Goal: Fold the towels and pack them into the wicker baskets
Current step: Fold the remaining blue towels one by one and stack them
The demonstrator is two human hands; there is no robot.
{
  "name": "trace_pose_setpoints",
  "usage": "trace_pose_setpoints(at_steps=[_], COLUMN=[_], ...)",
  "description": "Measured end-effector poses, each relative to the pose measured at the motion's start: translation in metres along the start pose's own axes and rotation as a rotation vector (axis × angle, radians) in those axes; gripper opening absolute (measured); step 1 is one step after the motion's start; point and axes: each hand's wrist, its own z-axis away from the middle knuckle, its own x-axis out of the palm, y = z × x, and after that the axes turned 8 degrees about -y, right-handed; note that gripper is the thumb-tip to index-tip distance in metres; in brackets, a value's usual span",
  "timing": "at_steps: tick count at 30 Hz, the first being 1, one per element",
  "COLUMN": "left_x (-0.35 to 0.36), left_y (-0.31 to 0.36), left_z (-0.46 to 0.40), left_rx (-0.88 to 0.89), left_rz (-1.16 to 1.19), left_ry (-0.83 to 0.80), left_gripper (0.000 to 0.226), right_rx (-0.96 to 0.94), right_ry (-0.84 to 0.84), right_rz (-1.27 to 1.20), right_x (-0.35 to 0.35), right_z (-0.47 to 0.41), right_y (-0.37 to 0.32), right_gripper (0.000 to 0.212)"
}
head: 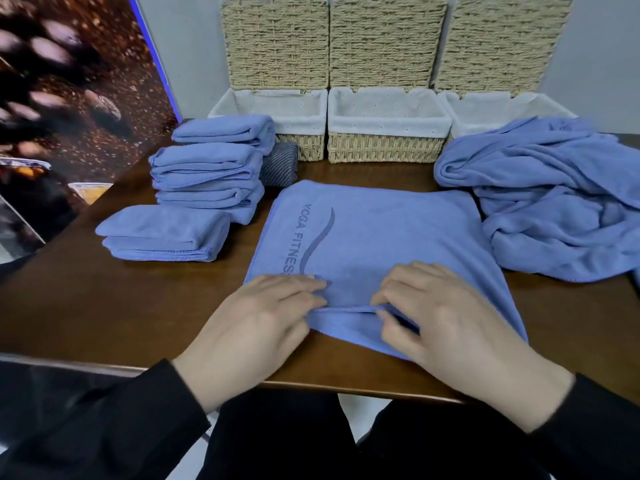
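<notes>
At frame centre a blue towel lay flat on the table. The left hand and right hand both pinched its near hem; baskets stood behind.

Towel stacks flanking baskets

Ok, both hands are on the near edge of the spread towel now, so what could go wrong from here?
1. The left hand and right hand pinch the towel hem near its middle, so the outer corners may sag and fold crooked.
2. The unfolded pile touches the towel's right side and could drag along.
3. The folded stack looks uneven and might topple if bumped.
</notes>
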Motion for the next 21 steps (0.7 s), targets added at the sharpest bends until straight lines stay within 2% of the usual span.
trace_pose_setpoints(at_steps=[2, 5, 7, 10, 13, 16, 21], left_x=[-0.006, -0.007, -0.007, -0.010, -0.011, -0.013, -0.015], left_y=[-0.002, -0.011, -0.017, -0.023, -0.024, -0.026, -0.008], left_z=[0.009, 0.023, 0.029, 0.031, 0.033, 0.035, 0.029], left_rx=[0.055, 0.122, 0.087, 0.089, 0.133, 0.066, 0.030], left_rz=[0.007, -0.011, 0.003, 0.029, 0.036, 0.067, -0.043], left_ry=[0.046, -0.065, -0.166, -0.197, -0.177, -0.165, -0.191], left_gripper=[0.030, 0.025, 0.034, 0.042, 0.036, 0.035, 0.049], right_rx=[-0.031, -0.050, -0.027, -0.008, -0.009, 0.008, 0.111], right_ry=[0.009, -0.091, -0.135, -0.173, -0.162, -0.131, -0.059], right_rz=[0.028, 0.063, -0.005, -0.063, -0.062, -0.042, -0.028], right_x=[-0.003, 0.009, 0.014, 0.008, 0.006, 0.009, 0.013], right_z=[0.008, 0.025, 0.034, 0.040, 0.038, 0.034, 0.030], right_y=[-0.003, -0.002, 0.002, 0.004, 0.003, -0.001, -0.009], right_gripper=[0.014, 0.015, 0.018, 0.030, 0.019, 0.007, 0.009])
